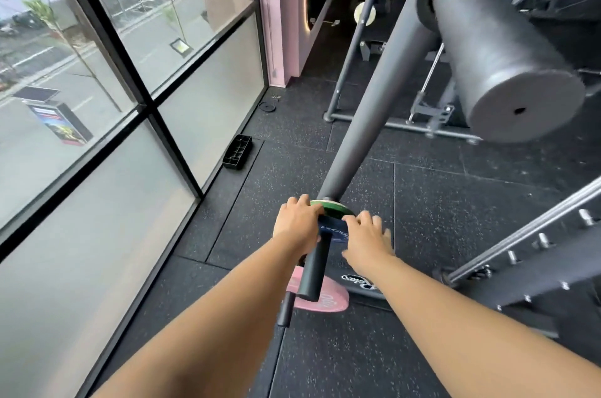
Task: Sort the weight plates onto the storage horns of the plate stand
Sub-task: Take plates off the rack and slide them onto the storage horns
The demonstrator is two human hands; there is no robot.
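A dark blue weight plate [335, 232] sits on a black storage horn [314, 270] of the plate stand, low in the middle of the view. My left hand [297, 225] grips its left rim and my right hand [366, 236] holds its right rim with curled fingers. Behind it a green plate [338, 208] shows at the foot of the stand's grey upright post [374, 98]. Below, a pink plate [325, 298] hangs on a lower horn [286, 308], with a black plate [361, 282] beside it.
A thick grey horn [507, 72] juts out at the upper right, close to my head. A rack with metal pegs [536, 244] runs along the right. Tall windows [97, 104] line the left. A black tray [238, 152] and a small disc [267, 107] lie on the rubber floor.
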